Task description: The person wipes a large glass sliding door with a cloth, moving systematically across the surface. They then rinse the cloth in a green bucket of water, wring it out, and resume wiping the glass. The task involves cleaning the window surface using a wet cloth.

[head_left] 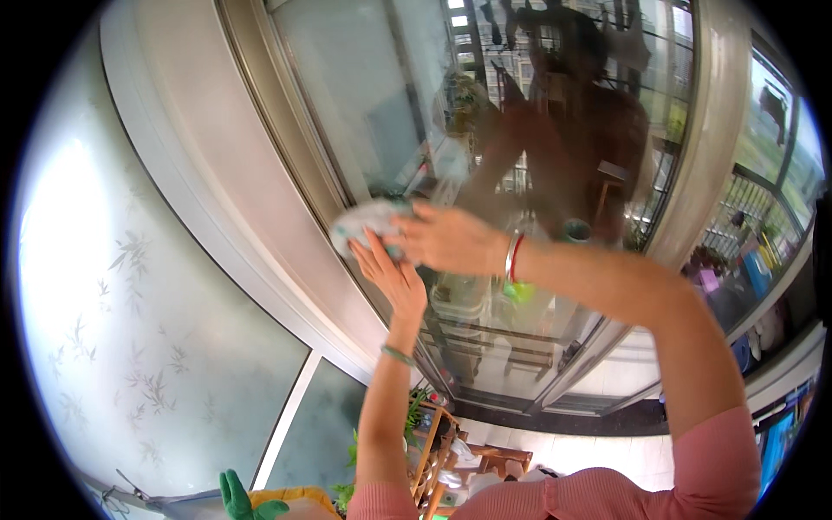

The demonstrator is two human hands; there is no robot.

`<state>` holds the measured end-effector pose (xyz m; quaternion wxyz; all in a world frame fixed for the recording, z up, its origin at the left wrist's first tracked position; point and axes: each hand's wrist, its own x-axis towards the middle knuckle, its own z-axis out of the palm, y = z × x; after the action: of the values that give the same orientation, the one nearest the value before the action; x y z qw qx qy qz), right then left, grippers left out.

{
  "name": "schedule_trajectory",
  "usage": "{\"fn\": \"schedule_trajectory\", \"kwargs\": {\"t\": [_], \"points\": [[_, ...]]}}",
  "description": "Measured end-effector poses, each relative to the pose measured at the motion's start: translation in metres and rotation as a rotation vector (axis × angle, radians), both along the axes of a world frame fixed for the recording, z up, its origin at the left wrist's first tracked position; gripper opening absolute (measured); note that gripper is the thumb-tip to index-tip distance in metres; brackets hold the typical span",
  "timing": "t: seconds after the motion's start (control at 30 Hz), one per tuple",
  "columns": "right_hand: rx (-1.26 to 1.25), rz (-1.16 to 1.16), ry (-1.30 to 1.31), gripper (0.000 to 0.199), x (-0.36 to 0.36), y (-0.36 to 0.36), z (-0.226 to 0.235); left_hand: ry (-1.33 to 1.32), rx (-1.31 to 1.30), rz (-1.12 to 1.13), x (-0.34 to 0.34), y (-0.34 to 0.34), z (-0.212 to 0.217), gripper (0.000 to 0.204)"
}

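A crumpled white cloth with green patches, partly blurred, lies against the glass door by its left frame. My right hand reaches across from the right, its fingers bent over the cloth's right side and closed on it. Below it, my left hand comes up from the lower edge with fingers stretched out, their tips resting on the cloth's lower edge. The two hands are close together. Some of the cloth is hidden under the fingers.
A pale door frame runs beside the glass, with a frosted leaf-patterned panel at left. Below stand a wooden rack with plants and a green glove on something yellow. The glass reflects a person and a balcony. Blue items show at right.
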<state>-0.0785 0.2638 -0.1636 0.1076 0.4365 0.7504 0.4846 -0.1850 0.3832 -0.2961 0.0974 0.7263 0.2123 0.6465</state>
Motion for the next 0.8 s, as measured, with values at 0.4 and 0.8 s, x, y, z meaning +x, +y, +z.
{"fn": "schedule_trajectory", "kwargs": {"t": [0.4,0.8], "points": [[0.706,0.077,-0.154,0.031,0.05,-0.099,0.303,-0.284,0.508,0.002,0.071,-0.064,0.39,0.057],[0.128,-0.137,0.236,0.028,0.03,-0.124,-0.055,0.281,0.151,-0.093,0.016,-0.076,-0.037,0.058]]}}
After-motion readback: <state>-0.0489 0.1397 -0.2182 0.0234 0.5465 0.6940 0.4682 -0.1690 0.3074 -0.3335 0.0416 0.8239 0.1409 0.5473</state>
